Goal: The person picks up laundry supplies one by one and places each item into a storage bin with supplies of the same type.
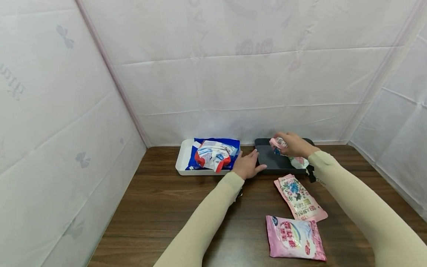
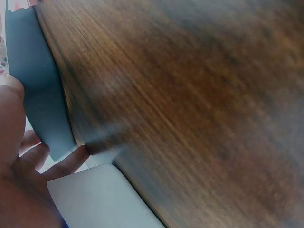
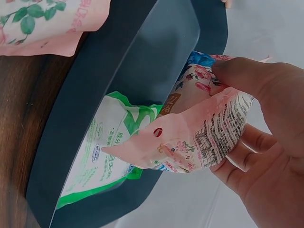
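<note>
My right hand [image 1: 295, 144] holds a pink floral packet [image 3: 190, 137] by its end, thumb on one face and fingers on the other, over the dark grey tray [image 1: 267, 157]. Beneath it in that tray lies a white and green packet [image 3: 111, 147], partly covered in the right wrist view. Between the two trays is my left hand [image 1: 246, 165], fingers extended and thumb spread, right at the dark tray's left end. The white tray [image 1: 182, 159] stands beside it, bearing a blue packet [image 1: 194, 163] with a white, red and blue packet [image 1: 215, 152] on top.
On the brown wooden table [image 1: 156, 200], in front of the dark tray, lies a pink floral pouch [image 1: 301, 198]. Nearer to me is a pink and white salt packet [image 1: 295, 238]. White patterned sheeting [image 1: 233, 85] hangs behind and at both sides.
</note>
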Action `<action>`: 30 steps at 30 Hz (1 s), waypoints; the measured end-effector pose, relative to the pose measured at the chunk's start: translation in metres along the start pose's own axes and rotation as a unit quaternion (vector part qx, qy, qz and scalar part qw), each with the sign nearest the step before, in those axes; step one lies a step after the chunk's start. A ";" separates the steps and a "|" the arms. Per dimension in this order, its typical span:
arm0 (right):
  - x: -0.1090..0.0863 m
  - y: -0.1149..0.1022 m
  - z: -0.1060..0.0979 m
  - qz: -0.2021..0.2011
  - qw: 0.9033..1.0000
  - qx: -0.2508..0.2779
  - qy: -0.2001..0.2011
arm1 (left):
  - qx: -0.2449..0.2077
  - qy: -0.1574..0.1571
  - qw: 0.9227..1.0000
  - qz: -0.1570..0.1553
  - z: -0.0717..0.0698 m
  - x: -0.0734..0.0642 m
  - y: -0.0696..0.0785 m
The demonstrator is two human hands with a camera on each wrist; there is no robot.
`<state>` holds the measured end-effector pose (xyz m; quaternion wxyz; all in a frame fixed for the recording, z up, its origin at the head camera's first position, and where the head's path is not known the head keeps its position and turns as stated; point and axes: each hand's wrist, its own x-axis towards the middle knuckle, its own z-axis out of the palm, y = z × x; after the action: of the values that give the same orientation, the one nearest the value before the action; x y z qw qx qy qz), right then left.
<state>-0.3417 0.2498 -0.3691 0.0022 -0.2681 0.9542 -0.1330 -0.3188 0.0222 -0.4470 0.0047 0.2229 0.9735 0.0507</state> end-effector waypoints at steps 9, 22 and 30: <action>0.006 -0.001 0.005 0.006 1.000 0.003 -0.002 | 0.003 -0.002 1.000 -0.003 -0.006 -0.002 0.002; 0.014 -0.002 0.021 0.012 1.000 0.012 -0.003 | 0.002 -0.002 1.000 0.001 -0.006 -0.003 0.002; 0.014 -0.001 0.031 0.024 1.000 0.013 -0.016 | 0.001 -0.005 1.000 0.000 -0.005 -0.004 0.003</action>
<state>-0.3505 0.2340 -0.3973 0.0244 -0.2475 0.9582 -0.1411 -0.3139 0.0226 -0.4420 0.0097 0.2228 0.9736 0.0489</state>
